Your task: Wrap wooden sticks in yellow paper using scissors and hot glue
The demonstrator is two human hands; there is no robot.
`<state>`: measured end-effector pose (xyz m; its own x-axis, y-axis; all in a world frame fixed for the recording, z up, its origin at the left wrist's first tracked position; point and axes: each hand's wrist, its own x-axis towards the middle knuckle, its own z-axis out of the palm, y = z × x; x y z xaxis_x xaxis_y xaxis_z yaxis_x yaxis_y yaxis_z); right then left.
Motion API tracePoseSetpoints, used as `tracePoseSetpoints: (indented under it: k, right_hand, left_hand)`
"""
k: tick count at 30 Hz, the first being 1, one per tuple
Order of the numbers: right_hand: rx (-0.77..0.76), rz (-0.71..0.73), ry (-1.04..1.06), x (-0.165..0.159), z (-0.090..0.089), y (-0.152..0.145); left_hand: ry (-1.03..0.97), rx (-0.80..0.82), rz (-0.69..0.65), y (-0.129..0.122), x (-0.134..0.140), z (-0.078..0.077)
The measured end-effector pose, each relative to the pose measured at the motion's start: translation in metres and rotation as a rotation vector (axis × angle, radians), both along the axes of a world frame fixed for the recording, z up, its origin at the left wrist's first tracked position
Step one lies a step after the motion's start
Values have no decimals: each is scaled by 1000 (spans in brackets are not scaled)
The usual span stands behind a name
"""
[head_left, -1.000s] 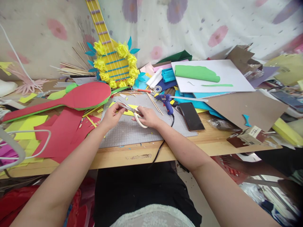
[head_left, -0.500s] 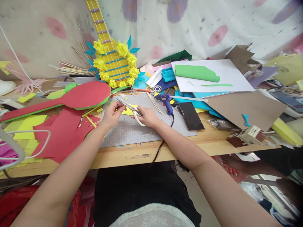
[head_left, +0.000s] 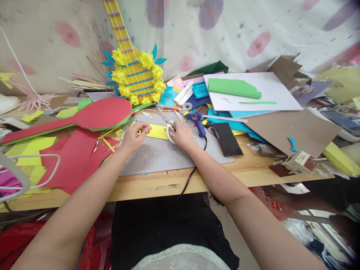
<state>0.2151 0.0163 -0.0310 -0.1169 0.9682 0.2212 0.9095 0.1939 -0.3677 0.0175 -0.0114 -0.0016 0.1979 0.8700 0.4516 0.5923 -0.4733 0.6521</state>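
My right hand (head_left: pixel 182 134) is closed on the white handles of a pair of scissors (head_left: pixel 170 132), low over the grey cutting mat (head_left: pixel 157 155). The blades point away and to the left, slightly apart. Beneath the hands lies a yellow strip of paper or foam (head_left: pixel 156 131). At the strip's left end, my left hand (head_left: pixel 136 137) has thumb and forefinger pinched together; whatever sits between them is too small to make out. A blue glue gun (head_left: pixel 199 122) with a clear stick lies just right of my right hand.
A black phone (head_left: pixel 227 138) lies right of the mat. To the left are a red paddle-shaped piece (head_left: pixel 104 113) and red sheets (head_left: pixel 70 161). A yellow flower-trimmed guitar (head_left: pixel 137 80) leans at the back. A white board (head_left: pixel 247 103) bears a green roll (head_left: pixel 233 87).
My right hand has moved right with the scissors, away from my left hand, and lowered them toward the mat. More of the yellow strip shows. My left hand has shifted only slightly.
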Motion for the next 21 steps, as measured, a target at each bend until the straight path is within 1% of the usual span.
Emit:
tracePoseSetpoints:
  k: [3,6,8,12,14,16,17,18,19,20,21]
  right_hand:
    - [-30,-58,-27,5,1,10]
    - [-73,-45,-67,8,7,21]
    - [-96,-43,-73,8,11,28]
    - [-99,-36,-43,2,12,43]
    - [-86,6,-56,0,10,49]
    - [-38,52,-50,-2,9,52]
    - [-14,73,-15,-2,9,51]
    - [-5,93,49,-2,10,48]
    - [-24,117,134,-3,11,43]
    - [-76,152,231,-3,12,38]
    - [-158,199,328,-4,13,31]
  left_hand:
    - [191,58,67,2,5,-1]
    - [414,110,107,5,11,-5]
    - [515,131,115,7,15,-8]
    - [613,119,99,9,24,-14]
    - [645,94,70,8,29,-16]
    - [658,60,45,7,33,-18]
    - [655,39,38,6,35,-19]
    - [641,18,58,5,36,-20]
    - [632,-8,81,4,38,-21]
    - [625,-30,109,3,39,-21]
    - [623,-47,134,3,39,-22]
